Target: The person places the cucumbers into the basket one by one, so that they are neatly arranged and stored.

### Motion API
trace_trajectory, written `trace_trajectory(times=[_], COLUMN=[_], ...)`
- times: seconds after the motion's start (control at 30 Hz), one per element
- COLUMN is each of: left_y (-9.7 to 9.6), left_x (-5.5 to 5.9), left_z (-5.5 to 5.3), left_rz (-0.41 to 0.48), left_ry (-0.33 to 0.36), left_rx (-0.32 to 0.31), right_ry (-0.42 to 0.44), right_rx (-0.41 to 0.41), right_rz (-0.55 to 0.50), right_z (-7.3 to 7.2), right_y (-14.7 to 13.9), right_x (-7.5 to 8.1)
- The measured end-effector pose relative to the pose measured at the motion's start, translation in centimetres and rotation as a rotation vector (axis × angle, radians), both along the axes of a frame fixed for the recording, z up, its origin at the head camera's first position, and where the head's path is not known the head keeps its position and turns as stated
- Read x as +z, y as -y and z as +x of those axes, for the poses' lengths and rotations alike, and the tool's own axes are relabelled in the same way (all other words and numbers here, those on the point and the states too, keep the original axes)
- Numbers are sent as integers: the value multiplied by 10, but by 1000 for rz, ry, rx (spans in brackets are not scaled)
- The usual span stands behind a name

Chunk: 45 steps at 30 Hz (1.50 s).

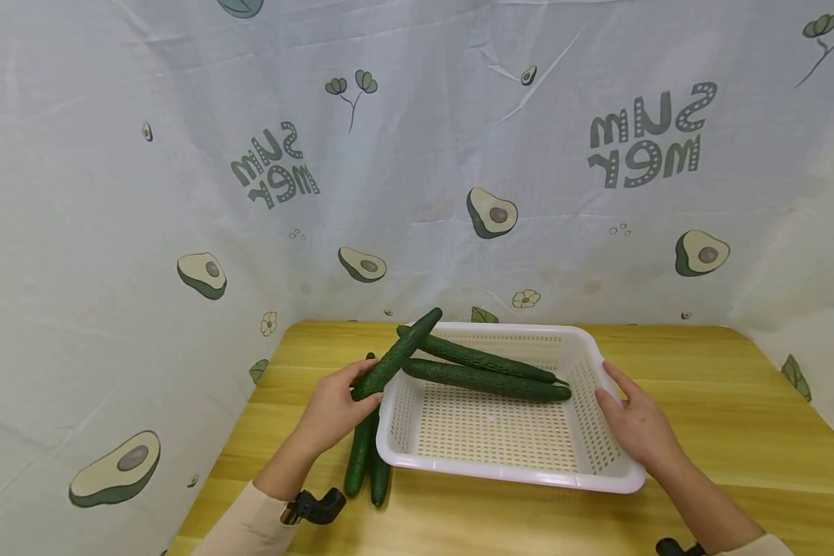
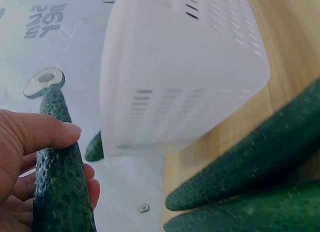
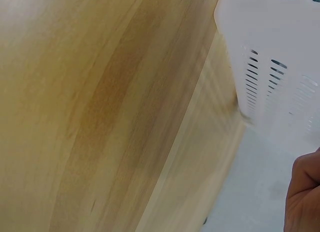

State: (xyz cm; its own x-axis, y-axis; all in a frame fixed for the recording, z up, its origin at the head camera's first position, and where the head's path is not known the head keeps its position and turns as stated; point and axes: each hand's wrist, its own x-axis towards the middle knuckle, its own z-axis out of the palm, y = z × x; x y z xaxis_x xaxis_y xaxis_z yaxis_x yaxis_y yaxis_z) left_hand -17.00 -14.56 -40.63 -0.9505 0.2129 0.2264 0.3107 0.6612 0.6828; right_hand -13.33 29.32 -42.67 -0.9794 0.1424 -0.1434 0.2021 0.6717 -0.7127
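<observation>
Gripping cucumber: left hand. Right hand pinching basket near desk back edge. Inside, head view only: two cucumbers.

Head view: high, farthest, facing forward and down over table and basket
Left-wrist view: close, turned sideways, facing basket's outer wall
Right-wrist view: close, tilted, mostly table
Head and left wrist share: basket, held cucumber

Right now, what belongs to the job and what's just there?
Job:
long green cucumber in the left hand
white perforated plastic basket held by the right hand
two cucumbers inside it
two more beside it

Surroundings:
yellow wooden table
white avocado-print cloth
</observation>
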Motion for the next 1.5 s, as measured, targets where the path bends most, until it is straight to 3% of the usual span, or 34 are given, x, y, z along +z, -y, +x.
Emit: trace_trajectory(times=[0.17, 0.47, 0.63, 1.07, 1.3, 1.5], left_y=[-10, -24, -31, -52, -71, -92], left_x=[10, 19, 26, 38, 44, 48], left_z=[1, 1, 1, 5, 2, -6], left_rz=[-64, -254, -301, -317, -414, -504], left_ry=[-33, -165, -210, -156, -163, -109], left_rx=[-44, -118, -186, -344, -425, -486], right_ry=[-2, 4, 13, 19, 18, 23], right_rx=[0, -8, -15, -36, -35, -36], right_rz=[-10, 4, 7, 3, 2, 7], right_z=[2, 1, 5, 16, 17, 17], right_y=[1, 1, 4, 11, 10, 10], right_x=[0, 1, 1, 4, 4, 4])
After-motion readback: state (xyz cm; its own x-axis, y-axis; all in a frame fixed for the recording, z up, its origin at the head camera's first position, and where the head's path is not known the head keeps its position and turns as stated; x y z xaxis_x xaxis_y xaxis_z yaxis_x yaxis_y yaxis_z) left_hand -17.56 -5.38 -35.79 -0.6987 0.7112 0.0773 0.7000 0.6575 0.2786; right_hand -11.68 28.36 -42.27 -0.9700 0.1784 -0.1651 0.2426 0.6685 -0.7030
